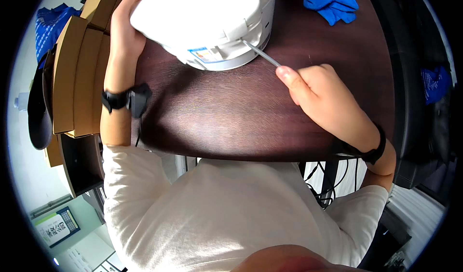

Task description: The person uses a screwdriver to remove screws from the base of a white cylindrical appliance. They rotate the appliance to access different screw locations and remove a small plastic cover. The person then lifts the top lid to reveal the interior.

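A white rounded appliance, which looks like a rice cooker [193,16], sits at the far side of the dark wooden table [217,113]. Its near side bears a blue and white label, and its top runs out of the picture. My left hand [126,28] holds it by its left edge, thumb over the top. In my closed right hand [323,93] is a screwdriver [263,56]; the hand hides its handle. The thin metal shaft points up and left, its tip at the seam below the latch-like tab on the cooker's front.
Blue cloth gloves [330,2] lie at the table's far right. Cardboard boxes [72,74] stand along the left, with a blue bag [53,28] behind them. A black padded seat [410,79] borders the right side. Cables [323,185] hang below the table's near edge.
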Demonstrator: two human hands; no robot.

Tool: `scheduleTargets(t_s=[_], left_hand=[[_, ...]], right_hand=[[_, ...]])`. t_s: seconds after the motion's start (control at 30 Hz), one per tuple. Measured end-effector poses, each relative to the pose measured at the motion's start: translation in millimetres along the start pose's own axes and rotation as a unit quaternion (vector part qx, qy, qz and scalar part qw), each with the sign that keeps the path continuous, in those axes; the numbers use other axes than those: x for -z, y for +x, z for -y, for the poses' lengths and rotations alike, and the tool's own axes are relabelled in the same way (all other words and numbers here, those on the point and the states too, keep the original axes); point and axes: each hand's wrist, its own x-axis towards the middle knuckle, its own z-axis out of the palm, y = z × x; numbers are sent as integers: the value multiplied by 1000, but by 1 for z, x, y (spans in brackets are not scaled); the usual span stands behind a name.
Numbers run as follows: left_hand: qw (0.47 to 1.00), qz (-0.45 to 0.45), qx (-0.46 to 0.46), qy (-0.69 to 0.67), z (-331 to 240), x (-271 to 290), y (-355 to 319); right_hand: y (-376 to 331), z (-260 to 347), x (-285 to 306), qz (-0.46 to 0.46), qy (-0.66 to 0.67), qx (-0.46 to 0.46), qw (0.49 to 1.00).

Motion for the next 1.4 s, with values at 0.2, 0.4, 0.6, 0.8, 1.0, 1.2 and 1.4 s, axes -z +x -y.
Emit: scheduleTargets(t_s=[0.2,0.4,0.6,0.8,1.0,1.2,1.4], left_hand=[[997,27,15,-73,26,21,67],[993,-73,-12,-91,33,-1,44],[992,-95,-31,-81,35,-11,29],[989,-94,-26,-108,38,-8,34],[987,-122,0,-109,26,-25,6],[992,-89,-2,-86,26,-21,-2],[991,-97,-8,-92,35,-17,3]], right_hand=[[25,8,-14,-12,-6,-19,1000],[15,9,-15,-2,15,-90,996],[14,16,-15,11,23,-91,996],[14,26,-15,39,46,-161,985],[8,27,-6,44,53,-141,988],[5,27,-3,42,97,-153,983],[3,22,-8,33,84,-110,990]])
